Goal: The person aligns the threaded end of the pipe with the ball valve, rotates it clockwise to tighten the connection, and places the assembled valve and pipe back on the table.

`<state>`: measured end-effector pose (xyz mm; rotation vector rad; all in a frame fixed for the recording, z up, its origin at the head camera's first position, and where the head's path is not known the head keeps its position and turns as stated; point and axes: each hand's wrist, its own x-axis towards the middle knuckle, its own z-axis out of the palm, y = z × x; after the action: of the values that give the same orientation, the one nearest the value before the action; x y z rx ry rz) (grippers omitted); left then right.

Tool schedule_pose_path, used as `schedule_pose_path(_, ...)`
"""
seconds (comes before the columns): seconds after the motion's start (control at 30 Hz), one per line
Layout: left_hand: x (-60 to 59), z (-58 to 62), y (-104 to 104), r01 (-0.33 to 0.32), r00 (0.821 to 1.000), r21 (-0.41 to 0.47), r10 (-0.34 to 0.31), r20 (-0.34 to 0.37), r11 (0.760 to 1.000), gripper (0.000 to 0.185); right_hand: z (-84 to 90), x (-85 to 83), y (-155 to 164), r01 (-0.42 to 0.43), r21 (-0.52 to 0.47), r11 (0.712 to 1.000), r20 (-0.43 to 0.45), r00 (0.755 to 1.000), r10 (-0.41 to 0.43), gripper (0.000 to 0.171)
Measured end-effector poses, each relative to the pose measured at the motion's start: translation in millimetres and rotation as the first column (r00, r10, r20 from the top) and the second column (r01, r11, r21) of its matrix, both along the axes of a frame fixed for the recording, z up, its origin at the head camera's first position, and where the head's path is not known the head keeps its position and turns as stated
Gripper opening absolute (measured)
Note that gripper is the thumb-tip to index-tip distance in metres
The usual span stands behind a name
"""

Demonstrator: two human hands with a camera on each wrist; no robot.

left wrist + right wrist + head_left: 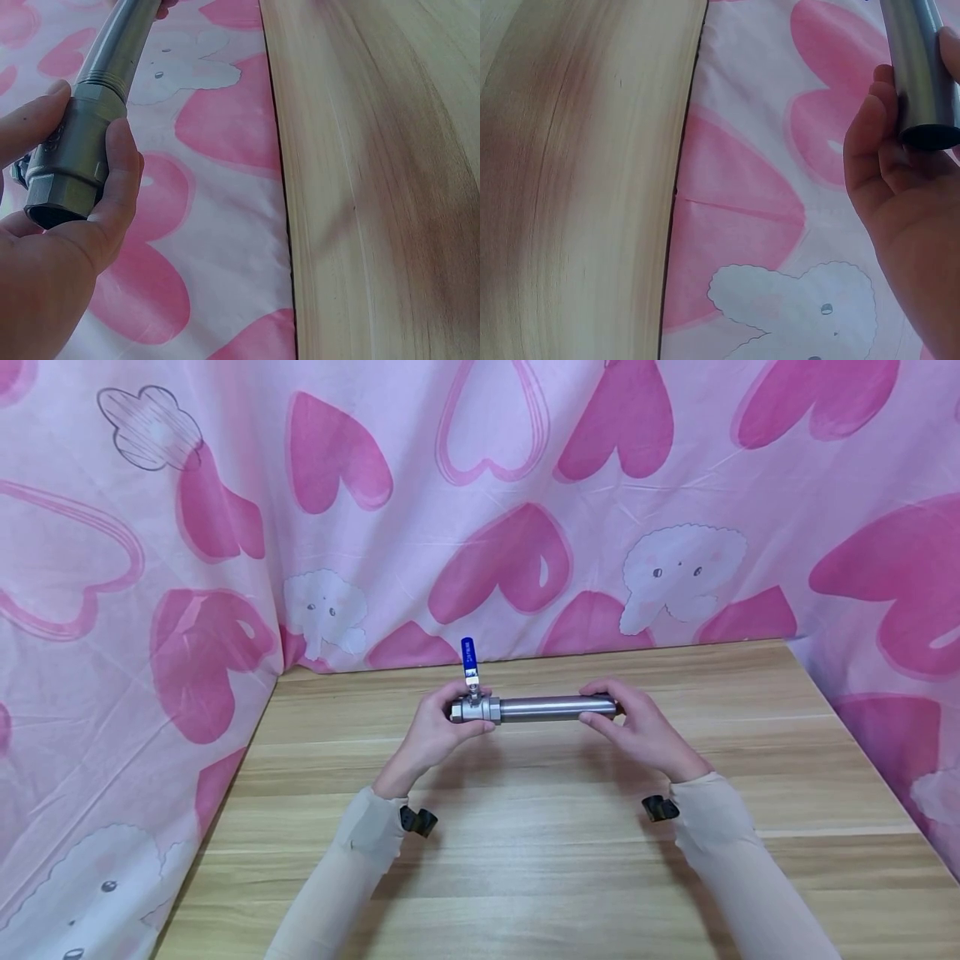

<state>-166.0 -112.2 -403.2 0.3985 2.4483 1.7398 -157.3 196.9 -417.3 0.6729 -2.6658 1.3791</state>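
Note:
A metal ball valve (476,709) with a blue lever handle (468,654) is joined to a straight steel pipe (551,708), and both are held level above the table. My left hand (438,727) grips the valve body, thumb on the near side. In the left wrist view, threads (103,81) show where the pipe meets the valve (71,154). My right hand (641,727) holds the pipe's far right end between thumb and fingers. The right wrist view shows the pipe's open end (930,136) by the palm, with fingers (866,127) curled along its side.
The wood-grain table (525,877) lies beneath both hands. A pink curtain (420,527) with hearts and white cartoon animals hangs along the back and both sides. Small black cameras (418,821) are strapped at the wrists over light sleeves (337,877).

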Motion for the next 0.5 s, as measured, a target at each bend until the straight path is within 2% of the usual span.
schedule_pose_path(0.13,-0.4,-1.0,-0.2,0.005,1.000,-0.003,-0.005,-0.006,1.000,0.051,-0.3,-0.7,0.3,-0.004,-0.006,1.000,0.018,1.000,0.004,0.029)
schedule_pose_path(0.37,0.6,-1.5,-0.5,0.012,1.000,-0.008,-0.012,0.007,1.000,0.051,1.5,-0.8,2.2,-0.008,-0.015,1.000,0.110,0.994,0.010,0.026)
schedule_pose_path(0.5,1.0,-1.4,-0.5,0.009,1.000,-0.009,-0.009,0.004,1.000,0.050,2.6,-0.5,2.0,-0.009,-0.018,1.000,0.121,0.993,0.011,0.025)
